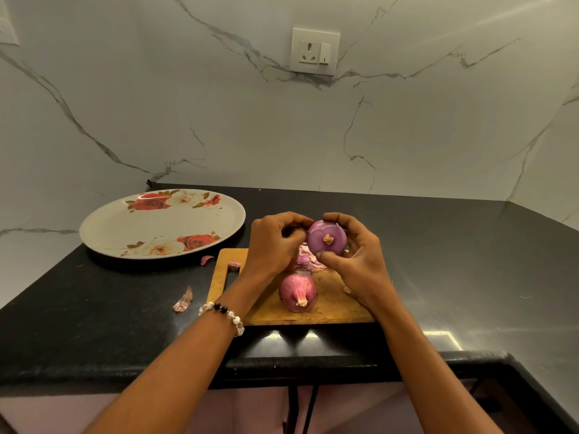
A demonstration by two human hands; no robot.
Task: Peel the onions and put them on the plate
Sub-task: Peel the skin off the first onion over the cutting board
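- Head view, centre: peeled onion (326, 238) held up above the far part of the cutting board (338, 308), root tuft facing the camera, flesh smooth and purple with a pale flap of skin showing at its upper edge.
- Right hand (360, 264) curled round that onion, thumb pressed on its near lower side, fingers wrapped over the far top.
- Left hand (275, 245) just left of the onion, fingers bent together and apparently pinching skin at its upper left edge; exact contact hard to make out, so only probably a pinch.
- Beaded bracelet (224, 311) on the left wrist.
- Second onion (297, 292) lying on the board's near half, dry skin on, not yet started.
- Heap of peelings (308, 261) on the board below the hands; stray scraps (185, 300) on the black counter (454, 261) to the left.
- Flowered plate (163, 223) far left on the counter, holding no onion.
- Step in hand, as a judgement: stripping the last skin from the first onion, about halfway through the task at best.
- To do it well: keep the right grip firm but not crushing, pull the flap from the top down toward the root, turn the onion to check for papery patches, then carry it left to the plate.
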